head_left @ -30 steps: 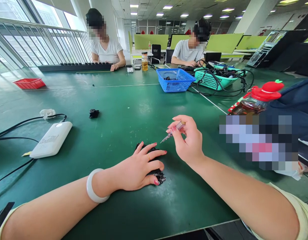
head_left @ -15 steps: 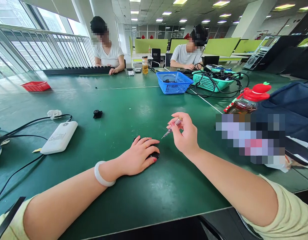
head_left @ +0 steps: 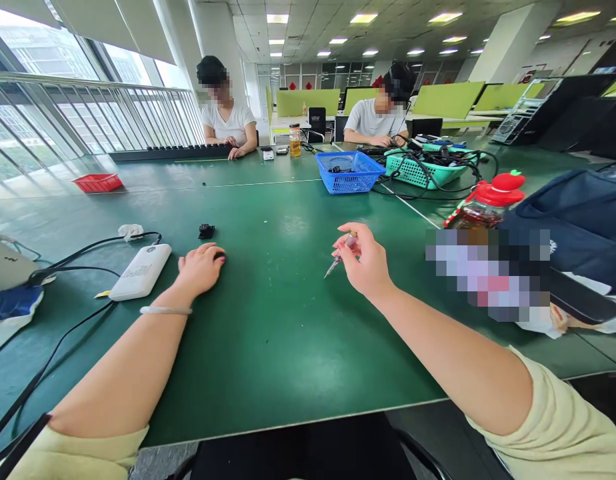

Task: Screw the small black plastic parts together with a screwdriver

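My left hand [head_left: 201, 270] is closed over a small black object [head_left: 219, 255], low over the green table [head_left: 283, 347] left of the middle. Most of that object is hidden under the fingers, so its kind does not show. Just beyond the fingertips lies another small black part [head_left: 207, 231]. My right hand [head_left: 371, 263] pinches a small screwdriver [head_left: 341, 255] with a clear handle and a thin metal shaft. The tip points down and to the left, near the tabletop.
A white power bank [head_left: 141, 272] with black cables lies at left. Further back are a red tray [head_left: 98, 183], a blue basket [head_left: 349, 175] and a teal basket [head_left: 422, 170] full of cables. A red-lidded bottle [head_left: 491, 200] and dark bag [head_left: 578, 227] stand right. Two people sit opposite.
My left hand has moved left and away from the middle of the table, taking the black stuff under it along. My right hand still holds the screwdriver in nearly the same place.
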`<state>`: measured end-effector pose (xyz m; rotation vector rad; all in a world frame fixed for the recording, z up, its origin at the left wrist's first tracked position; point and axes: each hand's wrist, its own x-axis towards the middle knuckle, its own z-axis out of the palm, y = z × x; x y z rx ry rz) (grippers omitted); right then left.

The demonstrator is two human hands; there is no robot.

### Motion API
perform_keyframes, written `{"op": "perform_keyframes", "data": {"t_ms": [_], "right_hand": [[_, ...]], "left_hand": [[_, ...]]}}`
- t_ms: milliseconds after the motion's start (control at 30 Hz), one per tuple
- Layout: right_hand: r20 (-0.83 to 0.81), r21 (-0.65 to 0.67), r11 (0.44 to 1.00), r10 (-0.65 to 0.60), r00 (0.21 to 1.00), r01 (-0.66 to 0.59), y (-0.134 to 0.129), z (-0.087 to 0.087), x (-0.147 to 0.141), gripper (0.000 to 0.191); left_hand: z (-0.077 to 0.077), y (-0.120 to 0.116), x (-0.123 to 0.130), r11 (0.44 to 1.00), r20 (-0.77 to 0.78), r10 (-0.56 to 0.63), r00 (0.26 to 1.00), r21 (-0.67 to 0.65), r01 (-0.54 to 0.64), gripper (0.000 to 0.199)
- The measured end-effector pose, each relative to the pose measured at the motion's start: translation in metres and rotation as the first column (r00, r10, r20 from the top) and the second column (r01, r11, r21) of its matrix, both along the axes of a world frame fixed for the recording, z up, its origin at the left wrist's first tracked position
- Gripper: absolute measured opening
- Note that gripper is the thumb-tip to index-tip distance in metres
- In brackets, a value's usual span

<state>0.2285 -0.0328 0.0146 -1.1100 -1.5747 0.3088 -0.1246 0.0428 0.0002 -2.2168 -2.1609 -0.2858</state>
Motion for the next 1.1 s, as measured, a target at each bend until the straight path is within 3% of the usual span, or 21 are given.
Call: {"op": "perform_keyframes", "data": {"t_ms": [100, 233, 433, 667, 900, 1100], "right_hand": [[-0.008, -0.022, 1.0, 0.014, 1.0, -0.014, 0.0, 0.002, 0.001, 0.024], [-0.013, -0.041, 0.999, 0.027, 1.0, -0.027, -0.001, 0.003, -0.001, 0.026], [-0.039, -0.067, 0.997, 0.029, 0.999, -0.031, 0.0, 0.002, -0.003, 0.027], [-0.055, -0.067, 0.997, 0.037, 0.998, -0.041, 0.001, 0.001, -0.002, 0.025], [-0.038, -0.065, 0.997, 0.044, 0.998, -0.047, 0.0, 0.001, -0.003, 0.025], [-0.046, -0.077, 0.995, 0.054, 0.997, -0.058, 0.0, -0.001, -0.003, 0.024]], "left_hand": [[-0.002, 0.011, -0.03, 0.997, -0.001, 0.042, 0.999, 0.057, -0.042, 0.041], [-0.002, 0.017, -0.048, 0.995, 0.011, 0.043, 0.999, 0.089, -0.044, 0.044], [0.003, 0.019, -0.052, 0.989, 0.012, 0.086, 0.996, 0.118, -0.087, 0.044], [0.016, 0.015, -0.047, 0.957, 0.176, 0.141, 0.974, 0.229, -0.18, 0.044], [0.029, 0.009, -0.051, 0.906, 0.45, 0.205, 0.869, 0.249, -0.342, 0.045], [0.033, 0.006, -0.057, 0.889, 0.513, 0.275, 0.813, 0.187, -0.418, 0.045]]}}
